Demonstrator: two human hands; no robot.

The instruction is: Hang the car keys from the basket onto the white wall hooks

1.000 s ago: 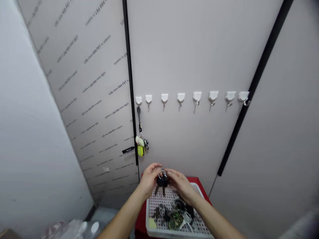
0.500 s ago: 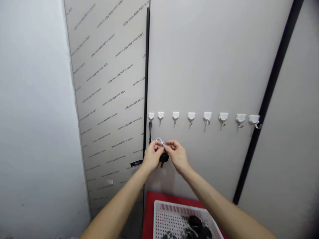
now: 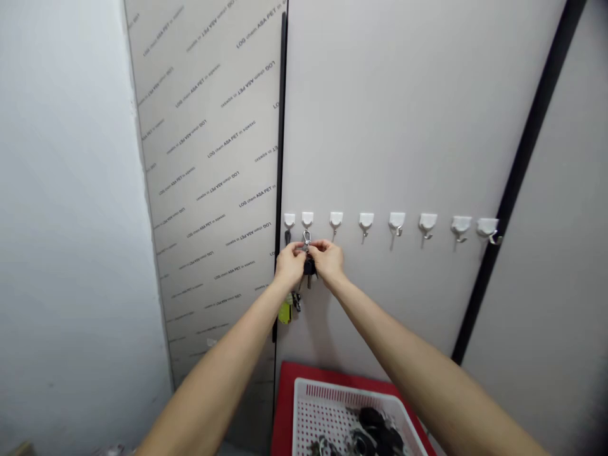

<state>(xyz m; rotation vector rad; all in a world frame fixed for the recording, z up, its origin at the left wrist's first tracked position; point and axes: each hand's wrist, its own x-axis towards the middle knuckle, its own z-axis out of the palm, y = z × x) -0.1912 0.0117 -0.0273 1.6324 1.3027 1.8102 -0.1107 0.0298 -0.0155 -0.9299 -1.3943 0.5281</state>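
From where I stand, both hands are up at the wall, the left hand (image 3: 291,261) and the right hand (image 3: 329,258) meeting from either side with thumbs and fingertips pinched on one key bunch (image 3: 309,268). Its silvery metal loop (image 3: 306,235) pokes up above the fingers, long axis close to upright, while the black-headed keys dangle below the pinch. That loop is directly under the second white wall hook (image 3: 308,219) from the left, its top right at the metal prong; whether it is over the prong, against it or just short of it, I can't tell. Neither hand is clearly nearer to that hook. Just to the left, a black strap (image 3: 287,237) hangs from the first hook, with a yellow-green fob (image 3: 285,312) lower down. Below, a white perforated basket (image 3: 349,391) holding more keys (image 3: 380,432) rests on a red surface (image 3: 284,408).
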